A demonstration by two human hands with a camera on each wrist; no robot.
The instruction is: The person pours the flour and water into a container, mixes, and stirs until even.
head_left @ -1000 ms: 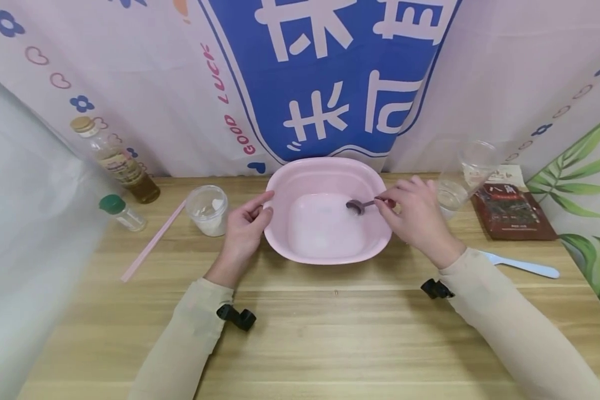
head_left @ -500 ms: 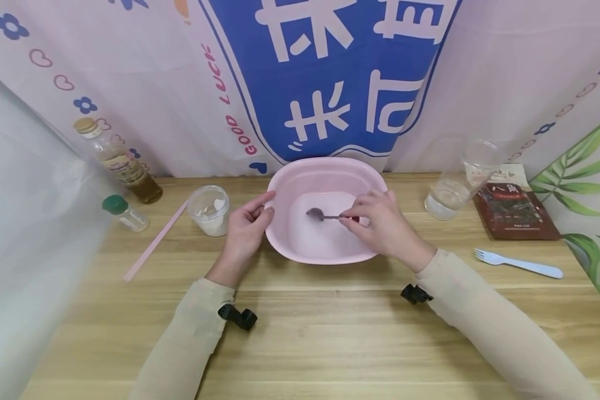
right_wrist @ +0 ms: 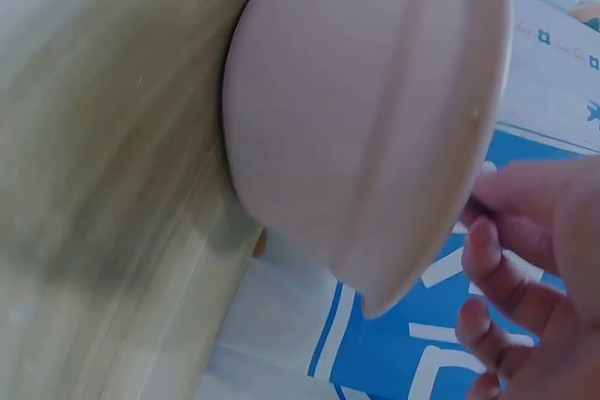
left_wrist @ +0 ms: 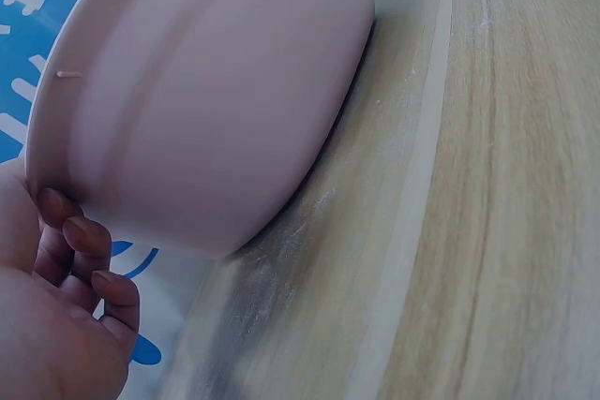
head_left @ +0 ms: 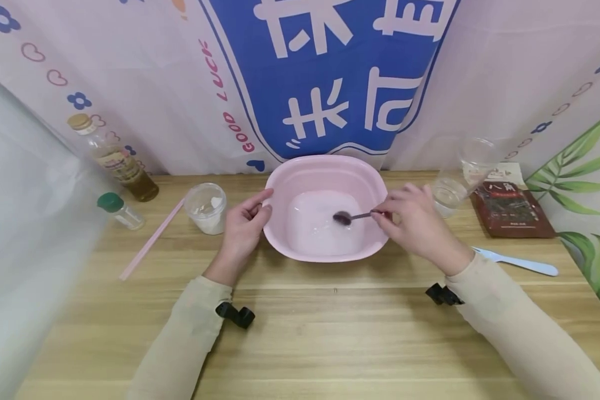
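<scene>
A pink plastic basin (head_left: 325, 178) stands on the wooden table, with whitish, glinting liquid (head_left: 312, 236) in its bottom. My left hand (head_left: 242, 228) grips the basin's left rim; in the left wrist view its fingertips (left_wrist: 86, 231) curl below the rim against the outer wall. Over the right rim, my right hand (head_left: 415, 222) pinches the thin handle of a dark metal spoon (head_left: 343, 218). The spoon's bowl is blurred and lies right of the basin's middle, at the liquid. In the right wrist view the basin wall (right_wrist: 328, 110) hides the spoon's bowl.
On the left are an oil bottle (head_left: 125, 172), a green-capped shaker (head_left: 122, 211), pink chopsticks (head_left: 152, 239) and a clear jar of white powder (head_left: 207, 214). On the right stand a clear cup (head_left: 450, 191), a brown spice packet (head_left: 512, 211) and a pale blue fork (head_left: 525, 264).
My right hand has swept the spoon leftward through the basin, then back to the right. Glints now show on the liquid. The left hand keeps its place on the rim.
</scene>
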